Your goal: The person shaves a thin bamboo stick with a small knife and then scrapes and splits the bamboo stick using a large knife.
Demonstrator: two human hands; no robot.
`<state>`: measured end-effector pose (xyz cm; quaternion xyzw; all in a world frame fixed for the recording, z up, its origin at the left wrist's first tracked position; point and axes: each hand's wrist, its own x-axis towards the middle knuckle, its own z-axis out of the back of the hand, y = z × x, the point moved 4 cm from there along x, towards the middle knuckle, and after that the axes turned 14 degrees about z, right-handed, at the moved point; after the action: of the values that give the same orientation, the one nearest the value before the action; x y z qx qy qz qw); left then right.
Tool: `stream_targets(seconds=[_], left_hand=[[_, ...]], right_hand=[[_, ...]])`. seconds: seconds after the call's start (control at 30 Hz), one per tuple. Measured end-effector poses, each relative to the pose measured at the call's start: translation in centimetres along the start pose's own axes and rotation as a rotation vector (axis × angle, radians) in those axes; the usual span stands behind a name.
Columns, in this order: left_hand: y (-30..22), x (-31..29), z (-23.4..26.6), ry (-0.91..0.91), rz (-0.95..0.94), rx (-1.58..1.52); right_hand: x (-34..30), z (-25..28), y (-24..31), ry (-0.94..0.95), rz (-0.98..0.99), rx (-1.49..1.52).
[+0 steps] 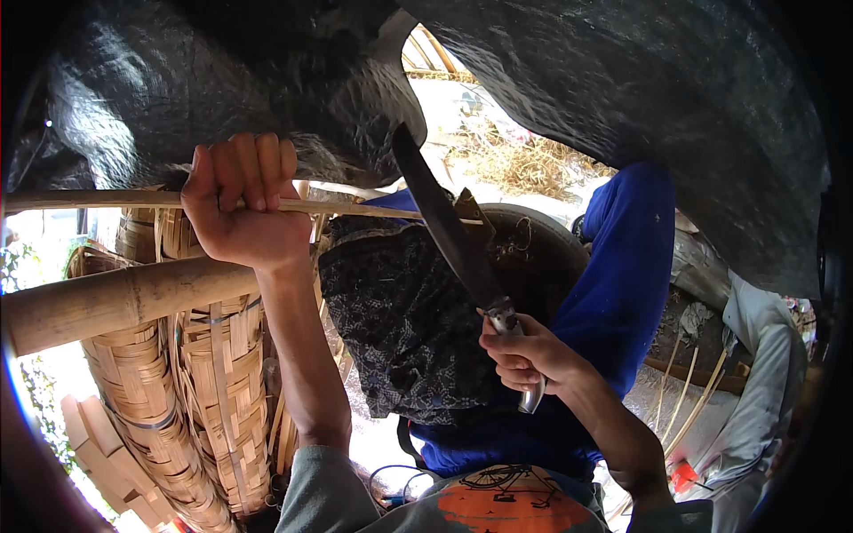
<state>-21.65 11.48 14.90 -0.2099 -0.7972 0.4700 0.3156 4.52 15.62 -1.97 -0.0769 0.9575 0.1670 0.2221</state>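
Note:
My left hand (244, 200), raised at the left, is closed round a long thin bamboo strip (342, 209). The strip runs level from the left edge across to the knife and passes behind its blade. In my right hand (538, 355) is the metal handle of a large knife (449, 235). Its broad dark blade tilts up and to the left, with the tip near the black sheeting. Whether the edge touches the strip, I cannot tell. A dark patterned cloth (400, 329) lies over my lap, and blue trousers (622, 258) cover my legs.
A thick bamboo pole (133, 298) crosses under my left forearm. Tall woven bamboo baskets (218, 382) stand at the left. Black sheeting (640, 80) hangs low overhead. Beyond my lap sits a dark round vessel (533, 244); thin sticks (697, 400) and pale sheeting (760, 373) lie at the right.

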Motion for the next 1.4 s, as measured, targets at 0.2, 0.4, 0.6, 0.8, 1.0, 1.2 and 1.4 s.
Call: stream_targets(seconds=[0.2,0.4,0.6,0.8,1.0,1.2,1.4], left_hand=[[0.0,-0.2,0.3,0.006,-0.006,0.011],[0.4,0.2,-0.7,0.018,-0.01,0.01],[0.4,0.5,-0.9,0.004,0.0,0.056],[1.3,0.8,-1.9,0.033,0.011,0.171],[5.8,-0.4,-0.6,-0.078,0.076,0.212],[5.8,-0.2,-0.1,-0.23,0.007,0.191],[6.6,0.2,-1.5,-0.229,-0.054,0.235]], right_hand=[[0.2,-1.8,-1.5,0.118,-0.147,0.095],[-0.2,-2.1,-1.8,0.139,-0.152,0.185],[-0.7,-2.7,-1.3,0.116,-0.088,0.006],[0.0,-1.4,2.0,0.03,0.415,-0.84],[-0.5,-1.6,4.0,0.071,0.249,-0.688],[-0.9,-1.0,4.5,-0.128,0.296,-0.887],[-0.1,-0.4,2.5,-0.037,0.235,-0.722]])
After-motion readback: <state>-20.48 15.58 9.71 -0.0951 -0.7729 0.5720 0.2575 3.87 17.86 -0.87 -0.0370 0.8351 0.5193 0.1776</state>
